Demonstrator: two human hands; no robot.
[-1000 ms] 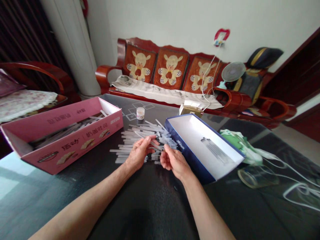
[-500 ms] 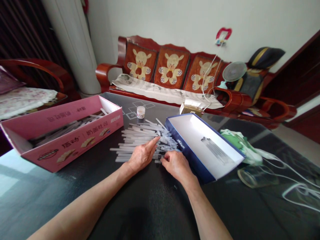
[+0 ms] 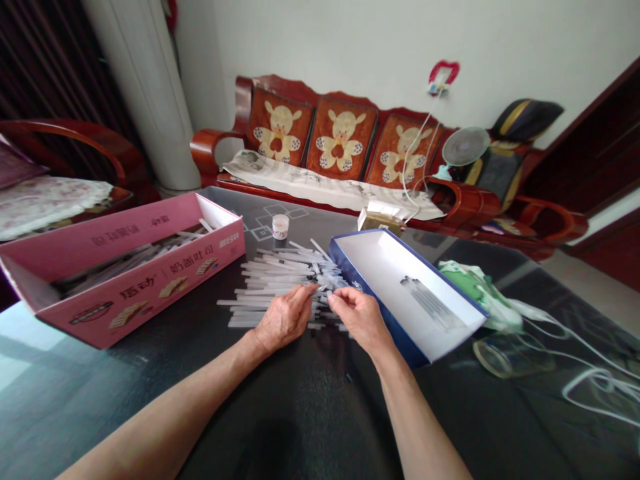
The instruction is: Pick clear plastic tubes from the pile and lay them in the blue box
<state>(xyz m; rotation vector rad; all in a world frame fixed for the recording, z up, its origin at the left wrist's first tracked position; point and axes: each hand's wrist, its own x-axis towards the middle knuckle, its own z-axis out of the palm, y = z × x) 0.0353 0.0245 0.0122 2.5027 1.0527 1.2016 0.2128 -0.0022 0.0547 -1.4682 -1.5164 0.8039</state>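
A loose pile of thin, whitish translucent tubes, some with dark bits at their ends, lies on the dark table. Over its near right part, my left hand is closed in a pinch, a small pale piece showing at its fingertips. Facing it, my right hand pinches thumb to forefinger close by; what it grips is too small to make out. Just right of the pile stands a blue box with a white inside, several grey slim sticks lying in a row in it.
At left, a long pink box holds more tubes. Behind the pile stands a small white cup. A gold box is at the back. To the right are a green and white packet, a glass jar and white cables.
My left fingertips have drawn back toward me and closed into a pinch. My right hand has moved slightly up and away from the table's near side, so the fingertips now nearly meet.
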